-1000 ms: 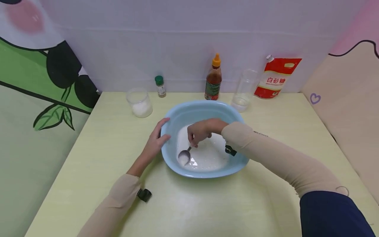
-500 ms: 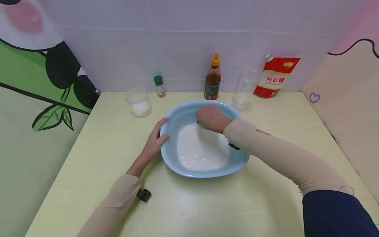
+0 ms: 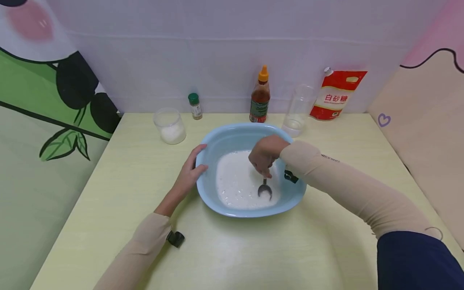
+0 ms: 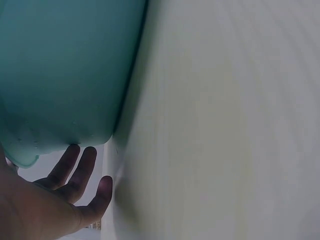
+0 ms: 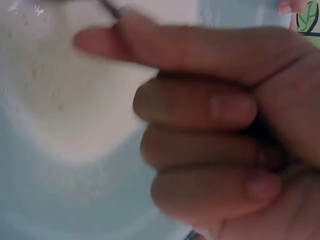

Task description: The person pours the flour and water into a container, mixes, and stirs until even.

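Observation:
A light blue basin (image 3: 250,213) stands on the table, with frothy white liquid (image 3: 233,177) in its bottom. My left hand (image 3: 186,175) holds the basin's left side, its thumb over the rim. In the left wrist view its other fingers (image 4: 82,172) spread beside the basin's outer wall, with fingertips right at it. Inside the basin my right hand (image 3: 264,156) pinches a metal spoon (image 3: 265,190) between thumb and forefinger. The spoon's bowl points toward me at the right part of the liquid. In the right wrist view the other fingers (image 5: 200,145) are curled into the palm.
Behind the basin stand a glass of white grains (image 3: 172,131), a green-capped jar (image 3: 195,108), a sauce bottle (image 3: 259,98), a tall glass (image 3: 295,117) with some clear liquid and a red sugar pouch (image 3: 335,96). A pale curtain (image 3: 224,72) hangs behind the table.
My right hand has swept the spoon from the left of the basin, past its far side, round to the right. The left hand has stayed at the rim.

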